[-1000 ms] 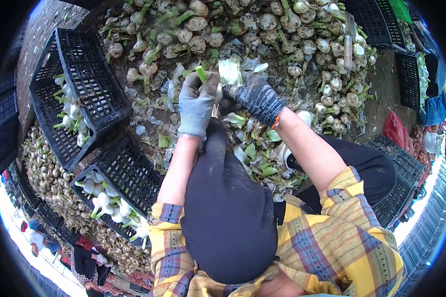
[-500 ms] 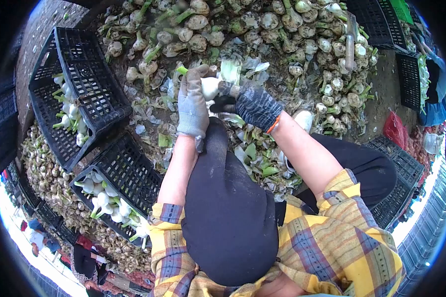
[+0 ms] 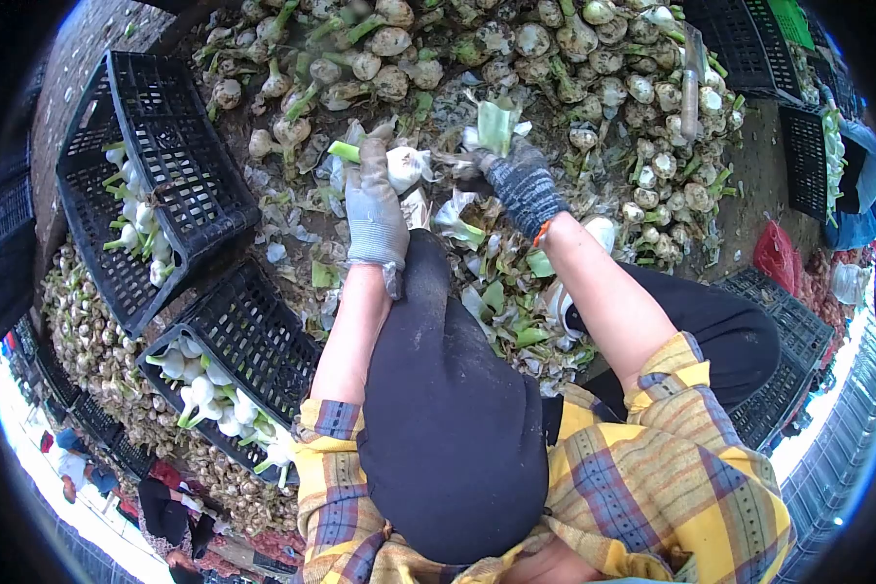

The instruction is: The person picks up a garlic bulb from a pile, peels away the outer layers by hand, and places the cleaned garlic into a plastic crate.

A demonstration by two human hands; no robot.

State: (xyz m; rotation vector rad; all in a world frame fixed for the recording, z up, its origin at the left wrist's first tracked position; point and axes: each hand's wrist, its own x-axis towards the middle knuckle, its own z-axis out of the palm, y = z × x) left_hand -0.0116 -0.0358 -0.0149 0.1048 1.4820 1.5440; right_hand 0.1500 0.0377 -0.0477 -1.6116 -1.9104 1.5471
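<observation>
My left hand [image 3: 375, 200], in a pale grey glove, is closed around a white garlic bulb [image 3: 406, 168]. Its cut green stem [image 3: 344, 151] sticks out to the left, past the fingers. To the right, apart from the bulb, is my right hand [image 3: 518, 187] in a dark mottled glove. A pale green strip of garlic skin [image 3: 497, 127] stands up at its fingers, which look closed on it, though the fingertips are blurred. Loose peelings [image 3: 460, 219] lie below and between both hands, beyond my knee [image 3: 423, 263].
Unpeeled garlic [image 3: 389, 83] is heaped ahead, with a knife [image 3: 690, 92] lying on the right of it. Black crates [image 3: 180, 156] with white garlic bulbs [image 3: 214, 394] stand at left. Another crate [image 3: 779, 336] and a red bag [image 3: 777, 255] are at right. People [image 3: 73, 467] appear lower left.
My right hand has moved right, away from the bulb, and the green strip of skin has shifted right with it. My left hand stays nearly in place, still holding the garlic bulb.
</observation>
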